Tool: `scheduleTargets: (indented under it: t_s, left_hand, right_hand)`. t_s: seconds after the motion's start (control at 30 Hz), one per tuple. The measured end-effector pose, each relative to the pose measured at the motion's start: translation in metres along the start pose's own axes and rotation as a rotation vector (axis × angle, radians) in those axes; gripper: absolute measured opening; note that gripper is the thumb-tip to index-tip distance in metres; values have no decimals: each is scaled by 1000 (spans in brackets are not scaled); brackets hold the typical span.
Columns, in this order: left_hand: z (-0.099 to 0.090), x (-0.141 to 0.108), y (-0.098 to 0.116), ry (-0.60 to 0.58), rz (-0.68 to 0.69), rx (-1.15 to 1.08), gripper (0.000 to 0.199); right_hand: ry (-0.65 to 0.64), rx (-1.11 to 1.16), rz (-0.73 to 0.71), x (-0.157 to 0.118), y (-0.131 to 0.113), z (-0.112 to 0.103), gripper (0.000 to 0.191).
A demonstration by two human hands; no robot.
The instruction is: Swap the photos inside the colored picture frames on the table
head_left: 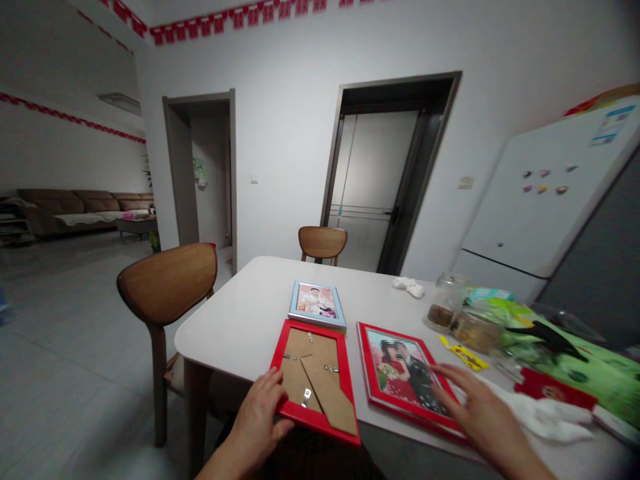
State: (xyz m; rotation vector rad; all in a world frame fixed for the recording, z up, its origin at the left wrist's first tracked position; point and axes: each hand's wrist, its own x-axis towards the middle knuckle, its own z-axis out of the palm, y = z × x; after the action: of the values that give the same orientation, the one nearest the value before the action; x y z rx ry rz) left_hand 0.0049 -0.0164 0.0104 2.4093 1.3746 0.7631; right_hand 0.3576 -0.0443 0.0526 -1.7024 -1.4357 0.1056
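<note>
A red picture frame (349, 373) lies face down at the table's near edge, its brown backing board (320, 363) and metal clips showing. My left hand (260, 413) grips this frame's near left corner, fingers along the side and thumb at the near edge. To the right, a second red picture frame (367, 363) lies face up with a photo of two people in it. My right hand (463, 397) rests over its right side, fingers stretched out and apart. Behind the face-down frame, touching or nearly so, is a light blue picture frame (341, 313), also face up.
The white table (225, 327) carries glass jars (443, 307), a yellow packet (467, 357), crumpled white tissue (555, 417) and green bags (600, 373) on the right. Wooden chairs stand at the left (170, 280) and far side (323, 241). A white fridge (540, 213) is at the right.
</note>
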Motion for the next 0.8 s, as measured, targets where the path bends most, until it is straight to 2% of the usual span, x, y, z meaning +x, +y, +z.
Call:
scheduleTargets:
  t_s: [0.07, 0.13, 0.2, 0.27, 0.43, 0.6, 0.8]
  left_hand:
    - [0, 1, 5, -24, 10, -7, 24]
    - [-1, 3, 9, -44, 8, -7, 24]
    - [-2, 5, 12, -58, -6, 0, 24]
    - [-2, 7, 14, -72, -21, 6, 24]
    - [-2, 7, 14, -62, -62, 11, 23]
    - [3, 5, 11, -56, -67, 19, 29]
    - [4, 3, 12, -33, -76, 22, 33]
  right_hand:
    - [-232, 143, -58, -20, -50, 47, 21]
    - [-422, 150, -203, -33, -88, 85, 22]
    - [-560, 75, -329, -37, -106, 111, 20]
    - [-625, -13, -396, -35, -109, 125, 18]
    - [-612, -91, -411, -30, -100, 135, 14]
    - [-566, -108, -350, -33, -108, 135, 16]
    - [-706, -13, -386, -28, -114, 124, 23]
